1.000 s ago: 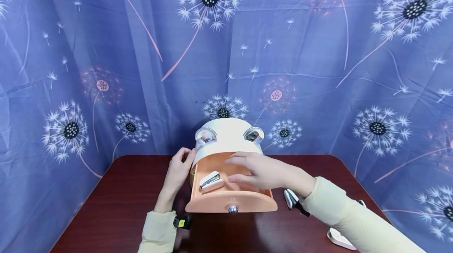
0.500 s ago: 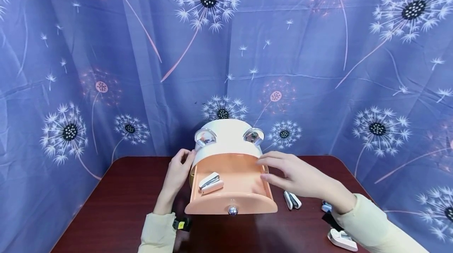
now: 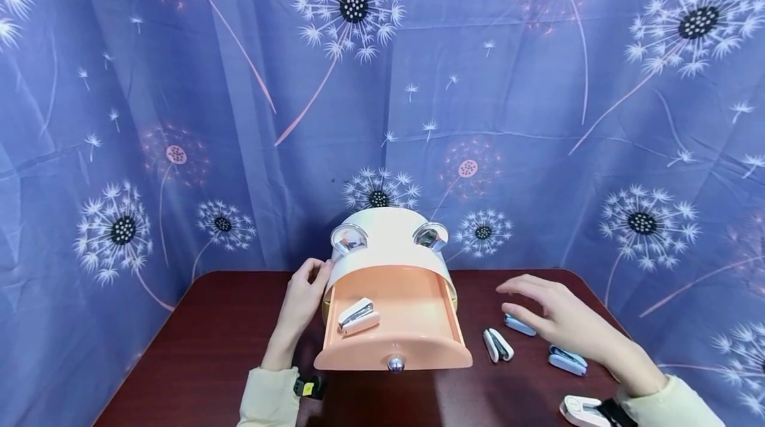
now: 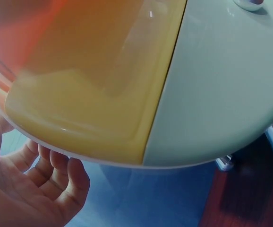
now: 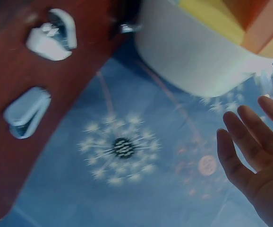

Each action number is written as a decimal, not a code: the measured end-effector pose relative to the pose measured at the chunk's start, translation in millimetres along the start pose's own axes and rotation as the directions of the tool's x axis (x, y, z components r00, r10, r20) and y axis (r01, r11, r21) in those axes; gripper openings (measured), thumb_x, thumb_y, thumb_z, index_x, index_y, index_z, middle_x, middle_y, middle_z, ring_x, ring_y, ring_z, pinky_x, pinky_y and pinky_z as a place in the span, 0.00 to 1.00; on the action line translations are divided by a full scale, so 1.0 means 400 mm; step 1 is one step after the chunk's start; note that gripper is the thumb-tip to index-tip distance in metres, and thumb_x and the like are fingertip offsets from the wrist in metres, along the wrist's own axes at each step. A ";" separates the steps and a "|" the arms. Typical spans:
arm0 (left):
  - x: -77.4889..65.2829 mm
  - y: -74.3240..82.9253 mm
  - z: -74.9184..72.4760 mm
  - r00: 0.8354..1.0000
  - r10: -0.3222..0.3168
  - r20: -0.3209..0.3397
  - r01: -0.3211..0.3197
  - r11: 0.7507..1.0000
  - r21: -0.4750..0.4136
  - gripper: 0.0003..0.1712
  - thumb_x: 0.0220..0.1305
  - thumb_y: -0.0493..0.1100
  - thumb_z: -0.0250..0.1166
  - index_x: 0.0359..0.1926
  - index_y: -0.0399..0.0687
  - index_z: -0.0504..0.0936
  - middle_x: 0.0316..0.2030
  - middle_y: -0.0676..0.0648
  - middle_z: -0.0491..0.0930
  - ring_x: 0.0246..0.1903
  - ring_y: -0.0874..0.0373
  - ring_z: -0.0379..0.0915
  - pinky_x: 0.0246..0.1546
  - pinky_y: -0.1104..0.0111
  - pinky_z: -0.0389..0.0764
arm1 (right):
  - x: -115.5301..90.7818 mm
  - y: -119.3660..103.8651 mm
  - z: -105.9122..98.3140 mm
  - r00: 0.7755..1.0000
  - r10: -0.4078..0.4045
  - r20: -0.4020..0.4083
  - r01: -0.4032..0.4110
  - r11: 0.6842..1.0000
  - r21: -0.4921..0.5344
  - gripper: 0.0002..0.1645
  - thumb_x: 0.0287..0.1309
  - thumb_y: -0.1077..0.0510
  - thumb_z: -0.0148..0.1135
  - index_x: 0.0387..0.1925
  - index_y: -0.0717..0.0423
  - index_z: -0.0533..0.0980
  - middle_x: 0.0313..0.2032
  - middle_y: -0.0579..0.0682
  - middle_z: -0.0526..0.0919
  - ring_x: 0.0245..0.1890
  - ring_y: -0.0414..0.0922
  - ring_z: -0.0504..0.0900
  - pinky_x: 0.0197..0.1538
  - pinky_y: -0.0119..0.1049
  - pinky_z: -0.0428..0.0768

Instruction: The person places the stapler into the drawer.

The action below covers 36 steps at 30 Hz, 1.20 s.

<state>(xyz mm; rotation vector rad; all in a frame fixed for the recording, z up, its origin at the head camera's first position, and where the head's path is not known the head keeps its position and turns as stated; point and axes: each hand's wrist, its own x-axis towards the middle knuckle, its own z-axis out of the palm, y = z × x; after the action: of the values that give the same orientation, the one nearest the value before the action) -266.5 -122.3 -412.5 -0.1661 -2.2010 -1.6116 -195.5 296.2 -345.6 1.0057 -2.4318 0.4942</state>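
A white rounded storage box with two round mirror-like knobs stands at the table's middle. Its peach drawer is pulled out, and a small pink-and-white stapler lies inside at the left. My left hand holds the box's left side; in the left wrist view its curled fingers touch the white rim. Over the table at right, my right hand hovers with nothing in it, fingers spread. A blue stapler lies just below that hand, partly hidden.
To the right of the drawer lies a white stapler. Farther right are another blue stapler and a larger white one, partly covered by the wrist strap. A blue dandelion-print curtain hangs behind the dark red table.
My right hand has moved out of the drawer and off to the right, above the blue staplers. My left hand stays at the box, and the stapler in the drawer has not moved.
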 end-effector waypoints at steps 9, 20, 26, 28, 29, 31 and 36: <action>0.004 -0.009 0.003 1.000 0.010 -0.005 -0.010 1.000 0.001 0.18 0.69 0.56 0.61 0.35 0.46 0.79 0.27 0.49 0.74 0.31 0.56 0.71 0.31 0.69 0.71 | -0.120 0.065 0.048 0.997 0.071 0.037 -0.073 0.996 0.054 0.17 0.57 0.59 0.70 0.48 0.43 0.79 0.42 0.32 0.79 0.39 0.31 0.77 0.35 0.28 0.75; -0.004 -0.003 0.002 1.000 0.000 0.007 0.000 1.000 -0.024 0.17 0.69 0.56 0.61 0.34 0.47 0.78 0.27 0.49 0.74 0.30 0.56 0.71 0.31 0.69 0.71 | -0.268 0.153 0.090 0.983 0.070 0.171 -0.074 0.997 0.013 0.17 0.54 0.54 0.72 0.46 0.50 0.79 0.41 0.35 0.80 0.40 0.35 0.80 0.37 0.26 0.75; -0.007 -0.006 0.005 1.000 0.002 0.007 -0.002 1.000 -0.031 0.17 0.70 0.55 0.61 0.34 0.45 0.78 0.26 0.49 0.73 0.30 0.57 0.71 0.31 0.69 0.71 | -0.350 0.226 0.113 0.937 0.101 0.334 -0.133 0.988 0.073 0.22 0.54 0.50 0.72 0.47 0.57 0.79 0.41 0.45 0.83 0.39 0.33 0.79 0.32 0.28 0.72; -0.008 -0.009 0.005 1.000 0.003 0.004 -0.003 1.000 -0.029 0.17 0.70 0.54 0.61 0.34 0.45 0.78 0.25 0.50 0.73 0.29 0.58 0.71 0.31 0.70 0.71 | -0.395 0.289 0.152 0.920 0.094 0.380 -0.156 0.978 0.136 0.23 0.54 0.51 0.72 0.50 0.56 0.78 0.43 0.46 0.83 0.41 0.32 0.79 0.33 0.28 0.72; -0.008 -0.009 0.004 1.000 0.007 0.002 -0.007 1.000 -0.027 0.17 0.70 0.54 0.61 0.34 0.45 0.78 0.25 0.50 0.73 0.29 0.58 0.71 0.31 0.70 0.71 | -0.421 0.330 0.179 0.922 0.073 0.381 -0.143 0.977 0.160 0.24 0.53 0.51 0.73 0.51 0.54 0.78 0.45 0.43 0.83 0.42 0.31 0.78 0.33 0.27 0.72; -0.008 -0.010 0.004 1.000 0.011 -0.002 -0.011 1.000 -0.026 0.17 0.70 0.54 0.61 0.33 0.45 0.78 0.25 0.50 0.73 0.29 0.58 0.71 0.30 0.69 0.71 | -0.471 0.410 0.231 0.913 0.056 0.404 -0.145 0.971 0.192 0.25 0.54 0.50 0.73 0.53 0.47 0.77 0.47 0.37 0.81 0.41 0.30 0.77 0.32 0.27 0.71; -0.005 -0.014 0.006 1.000 0.020 -0.004 -0.020 1.000 -0.013 0.18 0.70 0.55 0.60 0.34 0.45 0.78 0.25 0.50 0.73 0.29 0.58 0.71 0.31 0.69 0.71 | -0.510 0.474 0.281 0.900 0.005 0.437 -0.101 0.975 0.197 0.20 0.56 0.49 0.71 0.50 0.38 0.76 0.40 0.27 0.77 0.34 0.25 0.72 0.27 0.30 0.70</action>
<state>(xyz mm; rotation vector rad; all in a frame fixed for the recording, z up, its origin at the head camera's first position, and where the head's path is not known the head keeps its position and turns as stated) -267.1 -121.7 -418.7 -0.1878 -2.1796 -1.6143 -236.6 483.4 -576.8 1.2545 -2.8537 0.6175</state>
